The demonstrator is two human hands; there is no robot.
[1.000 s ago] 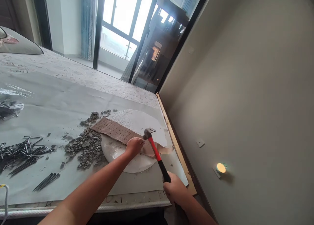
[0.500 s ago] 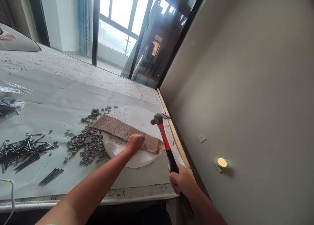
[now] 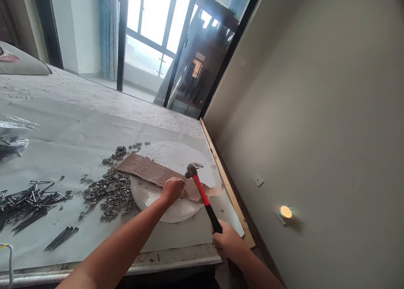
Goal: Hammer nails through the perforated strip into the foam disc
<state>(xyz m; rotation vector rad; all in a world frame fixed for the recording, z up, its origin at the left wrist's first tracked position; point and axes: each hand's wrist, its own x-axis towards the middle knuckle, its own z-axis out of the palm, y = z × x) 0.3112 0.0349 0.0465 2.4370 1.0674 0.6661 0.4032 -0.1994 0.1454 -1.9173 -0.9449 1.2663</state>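
My right hand is wrapped round the black lower grip of a claw hammer with a red upper handle. The hammer's head hangs just right of my left fingers, low over a brown strip dotted with rows of holes. My left hand is closed in a pinch on the strip, holding a thin nail whose tip end is mostly hidden by the fingers. Beneath the strip lies a round white slab. The strip's right end looks torn and curled.
Grey stone chips are heaped left of the slab. Farther left are a pile of dark nails, a short row of nails and a plastic bag. A wooden edge runs along the wall at right.
The hammer head has come down and left, closer to my left fingers. My left hand keeps its pinch on the strip. The view has tilted slightly.
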